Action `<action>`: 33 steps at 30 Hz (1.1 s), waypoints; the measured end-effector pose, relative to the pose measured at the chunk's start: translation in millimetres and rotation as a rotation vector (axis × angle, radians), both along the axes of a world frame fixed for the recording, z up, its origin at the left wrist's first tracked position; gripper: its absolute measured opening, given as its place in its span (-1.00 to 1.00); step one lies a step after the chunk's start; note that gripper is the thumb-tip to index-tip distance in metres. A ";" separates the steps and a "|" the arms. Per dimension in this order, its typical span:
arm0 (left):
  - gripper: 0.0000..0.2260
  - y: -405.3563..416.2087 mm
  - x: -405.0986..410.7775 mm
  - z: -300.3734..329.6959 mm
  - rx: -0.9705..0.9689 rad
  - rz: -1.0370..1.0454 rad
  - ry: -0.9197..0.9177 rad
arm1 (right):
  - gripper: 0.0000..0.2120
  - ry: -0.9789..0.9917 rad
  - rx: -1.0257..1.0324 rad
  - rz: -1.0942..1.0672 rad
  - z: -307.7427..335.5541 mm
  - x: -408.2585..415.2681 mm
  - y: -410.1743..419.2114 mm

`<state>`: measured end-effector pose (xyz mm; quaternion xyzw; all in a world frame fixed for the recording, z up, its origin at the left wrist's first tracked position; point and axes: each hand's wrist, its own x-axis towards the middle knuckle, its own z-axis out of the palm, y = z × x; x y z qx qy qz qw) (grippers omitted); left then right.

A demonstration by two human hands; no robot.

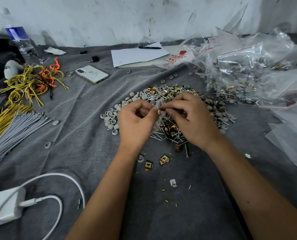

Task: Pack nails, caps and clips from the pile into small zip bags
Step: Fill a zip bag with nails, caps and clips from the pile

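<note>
Both hands work above the pile (168, 108) of nails, caps and clips on the grey cloth (75, 127). Left hand (135, 123) and right hand (191, 118) each pinch the small clear zip bag (159, 110) in a closed grip between them. Filled bags (248, 70) lie at right.

Two bare forearms run up from the lower edge, no sleeves, watch or rings showing. The left hand (137, 122) and right hand (191, 118) have short nails; a small dark mole marks the right forearm below its hand.
</note>
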<state>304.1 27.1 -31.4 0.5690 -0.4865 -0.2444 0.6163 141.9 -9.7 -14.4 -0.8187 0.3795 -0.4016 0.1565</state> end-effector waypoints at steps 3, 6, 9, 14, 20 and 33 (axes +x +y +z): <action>-0.85 -2.6 2.1 -0.9 0.004 0.071 0.034 | -0.85 -0.112 0.003 -0.096 2.4 -7.6 -4.1; -0.82 -2.8 3.5 -1.8 0.018 0.107 0.054 | -0.85 -0.055 0.036 -0.205 -1.1 -16.4 -11.3; -0.83 -3.1 3.1 -1.6 0.015 0.103 0.050 | -0.82 0.128 0.031 -0.228 -5.0 -20.7 -15.0; -0.82 -4.1 2.7 -2.3 0.015 0.088 0.021 | -0.73 0.353 -0.005 -0.159 -10.2 -12.1 -10.7; -0.84 -2.7 0.8 -6.1 0.062 0.033 0.027 | -0.85 0.342 0.019 -0.151 -10.4 -10.8 -9.5; -0.87 0.5 -4.1 -1.1 0.079 0.007 -0.098 | -0.86 0.104 -0.135 0.069 -3.4 -3.3 -3.0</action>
